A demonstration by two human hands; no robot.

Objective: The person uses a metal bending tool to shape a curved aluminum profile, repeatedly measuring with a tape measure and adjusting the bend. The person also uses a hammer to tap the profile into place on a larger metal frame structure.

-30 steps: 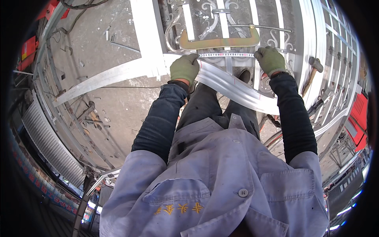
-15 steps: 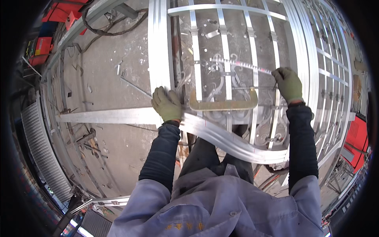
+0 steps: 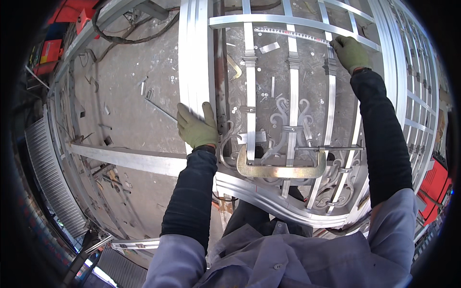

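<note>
My right hand (image 3: 353, 52), in a green glove, is closed at the right end of a white tape measure (image 3: 297, 34); its blade stretches left across the thin bars, just on the near side of a cross bar (image 3: 288, 20). Gloved as well, my left hand (image 3: 197, 129) rests on the wide silver metal upright (image 3: 194, 62) of the frame, thumb apart from the fingers. A brass-coloured C-clamp (image 3: 283, 172) lies across the bars nearer to me. Grey scrollwork (image 3: 288, 120) sits among the bars just beyond it.
A curved silver rail (image 3: 269, 199) runs close before my legs. Another rail (image 3: 129, 160) extends left. Metal offcuts and small scraps, including a flat piece (image 3: 270, 48), litter the floor. A black cable (image 3: 139, 37) loops at far left. Red machines (image 3: 50, 50) stand beyond the frame.
My right hand has moved away from me with the tape measure, which now lies close to the cross bar. My left hand stays on the upright, its thumb spread wider. The view has shifted.
</note>
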